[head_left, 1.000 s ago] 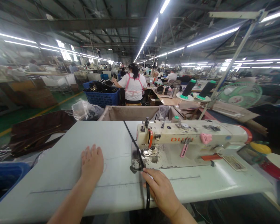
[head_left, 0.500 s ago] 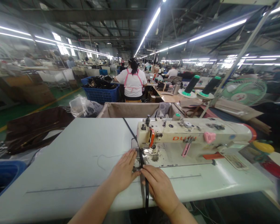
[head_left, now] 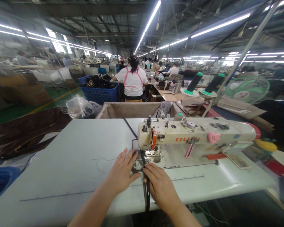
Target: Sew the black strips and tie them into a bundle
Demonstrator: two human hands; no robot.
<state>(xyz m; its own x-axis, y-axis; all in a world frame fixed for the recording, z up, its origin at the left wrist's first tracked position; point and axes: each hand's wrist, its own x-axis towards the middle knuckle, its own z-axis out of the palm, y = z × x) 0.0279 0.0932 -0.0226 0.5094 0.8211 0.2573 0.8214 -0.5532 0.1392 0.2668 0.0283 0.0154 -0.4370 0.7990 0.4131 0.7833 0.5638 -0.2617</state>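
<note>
Black narrow strap gripped by right hand; left hand splayed beside it, smooth pale tabletop beneath

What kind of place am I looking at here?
Most likely a sewing factory floor: a sewing machine sits on the worktable, dark thread cones stand behind it, and a co-worker sits further ahead beside a loaded blue basket.

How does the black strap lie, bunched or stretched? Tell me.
Stretched: the black strap runs lengthwise from the table's far edge past the right hand.
</note>
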